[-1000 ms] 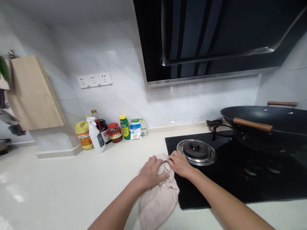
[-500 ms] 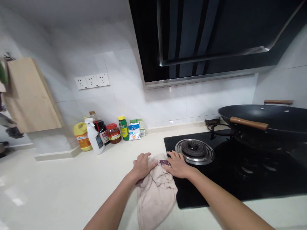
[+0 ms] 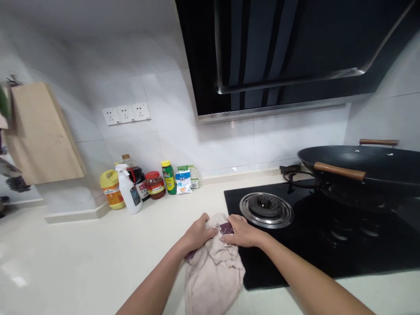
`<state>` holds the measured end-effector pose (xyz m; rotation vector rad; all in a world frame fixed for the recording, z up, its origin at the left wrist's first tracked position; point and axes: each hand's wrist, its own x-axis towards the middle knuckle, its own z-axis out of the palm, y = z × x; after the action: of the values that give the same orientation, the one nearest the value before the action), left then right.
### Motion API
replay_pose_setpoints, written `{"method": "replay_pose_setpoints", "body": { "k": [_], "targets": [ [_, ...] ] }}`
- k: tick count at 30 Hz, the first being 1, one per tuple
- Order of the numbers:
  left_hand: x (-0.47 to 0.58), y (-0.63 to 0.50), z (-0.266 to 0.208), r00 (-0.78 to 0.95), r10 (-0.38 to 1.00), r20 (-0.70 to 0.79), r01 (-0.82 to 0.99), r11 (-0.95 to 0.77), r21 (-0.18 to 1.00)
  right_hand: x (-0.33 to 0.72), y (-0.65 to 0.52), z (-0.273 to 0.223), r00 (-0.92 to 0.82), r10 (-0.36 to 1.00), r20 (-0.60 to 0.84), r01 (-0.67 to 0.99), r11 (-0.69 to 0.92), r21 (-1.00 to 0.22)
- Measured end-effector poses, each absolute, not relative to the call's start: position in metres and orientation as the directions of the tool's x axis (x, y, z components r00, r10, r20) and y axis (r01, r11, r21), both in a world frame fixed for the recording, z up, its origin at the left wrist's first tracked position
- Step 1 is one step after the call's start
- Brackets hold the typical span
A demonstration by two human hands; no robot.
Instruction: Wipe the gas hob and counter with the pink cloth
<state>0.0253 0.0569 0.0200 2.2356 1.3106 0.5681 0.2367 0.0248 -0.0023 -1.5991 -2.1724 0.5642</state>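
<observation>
A pale pink cloth with dark purple patches lies bunched on the white counter, along the left edge of the black cooktop. My left hand grips its left side, fingers curled over the far part and thumb pressed on top. On the opposite side my right hand holds the cloth the same way, close to the bare gas burner. Both sets of fingertips are partly hidden by the fabric.
Along the wall stand a yellow jug, a white spray bottle, a dark sauce bottle, a red-lidded jar, a green container and small packets. A large wok sits at right beneath the black range hood.
My fingers have curled from lying flat to gripping the cloth. Its far part is bunched up slightly between my hands.
</observation>
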Motion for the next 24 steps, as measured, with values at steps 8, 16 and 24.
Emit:
{"method": "replay_pose_setpoints", "body": {
  "k": [8, 16, 24],
  "targets": [
    [0.039, 0.048, 0.02, 0.347, 0.85, 0.397, 0.491, -0.525, 0.695, 0.232, 0.023, -0.004, -0.252, 0.895, 0.367, 0.657, 0.437, -0.614],
    [0.029, 0.051, 0.035, 0.495, 0.815, 0.303, 0.306, -0.489, 0.817, 0.229, 0.025, -0.008, -0.229, 0.649, 0.726, 0.739, 0.601, -0.304],
    [0.016, 0.055, 0.05, 0.522, 0.828, 0.204, 0.252, -0.378, 0.891, 0.222, -0.004, 0.013, -0.471, 0.686, 0.554, 0.688, 0.679, -0.256]
  ]
}}
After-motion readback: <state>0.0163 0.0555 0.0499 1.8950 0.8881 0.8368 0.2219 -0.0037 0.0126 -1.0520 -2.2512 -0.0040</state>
